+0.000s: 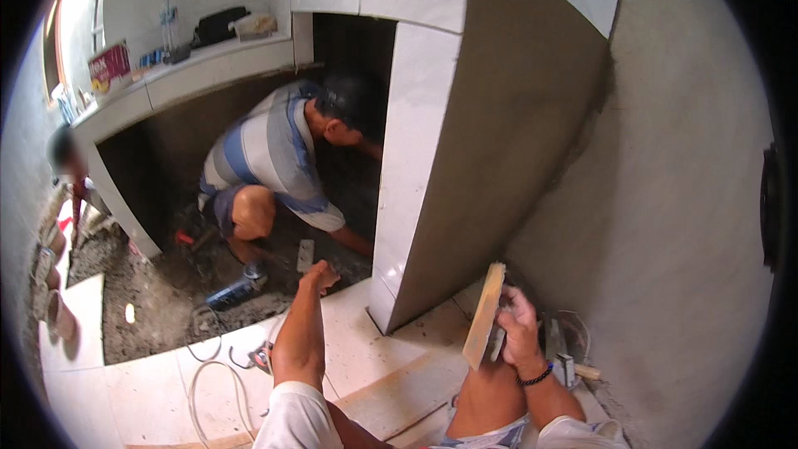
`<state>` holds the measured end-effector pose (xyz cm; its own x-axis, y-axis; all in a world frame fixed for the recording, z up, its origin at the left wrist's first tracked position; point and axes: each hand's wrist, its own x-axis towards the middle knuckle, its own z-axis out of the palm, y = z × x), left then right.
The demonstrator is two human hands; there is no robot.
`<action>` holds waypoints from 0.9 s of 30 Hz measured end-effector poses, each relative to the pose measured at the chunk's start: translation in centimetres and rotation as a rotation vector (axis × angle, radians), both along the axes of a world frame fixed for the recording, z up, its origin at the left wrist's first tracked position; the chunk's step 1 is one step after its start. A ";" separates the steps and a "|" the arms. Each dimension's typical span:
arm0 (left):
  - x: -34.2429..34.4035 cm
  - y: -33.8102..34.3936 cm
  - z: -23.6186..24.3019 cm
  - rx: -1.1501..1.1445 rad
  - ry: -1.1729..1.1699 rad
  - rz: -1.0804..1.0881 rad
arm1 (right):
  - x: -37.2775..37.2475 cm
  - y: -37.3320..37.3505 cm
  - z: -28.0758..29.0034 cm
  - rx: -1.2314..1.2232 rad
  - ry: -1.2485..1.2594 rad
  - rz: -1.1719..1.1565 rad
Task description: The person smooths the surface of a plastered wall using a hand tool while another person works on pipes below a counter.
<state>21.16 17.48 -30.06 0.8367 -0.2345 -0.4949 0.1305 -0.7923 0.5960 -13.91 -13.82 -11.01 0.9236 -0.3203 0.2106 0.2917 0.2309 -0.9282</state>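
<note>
My right hand (515,328) grips a flat tan board (484,316) held upright on edge at lower right, with a pale strip partly hidden behind it. My left hand (320,277) reaches forward at lower centre, fingers curled; what they hold, if anything, is unclear. Just above and left of it is a small pale rectangular piece (305,251). Beyond, a crouching co-worker (274,158) in a striped shirt reaches into the dark recess under the tiled counter (208,66). A blue power tool (230,295) lies by the co-worker's foot in grey rubble (158,308).
A tiled partition (420,116) with a plastered side (524,100) stands ahead, meeting a plastered wall (682,199) at right. A second person (71,154) is at far left beside buckets (58,316). Cables (199,382) and a tape measure (262,356) lie on the white tiles (141,399).
</note>
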 end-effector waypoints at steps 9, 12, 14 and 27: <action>-2.6 -3.5 11.6 -0.231 -0.739 -0.154 | 11.8 -3.9 22.6 -0.965 -0.793 -0.764; -4.9 -6.3 18.5 -0.571 -1.010 0.098 | 15.7 -3.1 26.0 -0.994 -0.909 -0.835; -7.6 -8.4 22.6 -0.762 -1.154 0.117 | 16.9 -1.9 25.2 -1.036 -0.884 -0.826; -14.7 -12.6 27.7 -0.442 -1.539 -0.246 | 18.3 -6.9 8.5 -0.791 -0.499 -0.770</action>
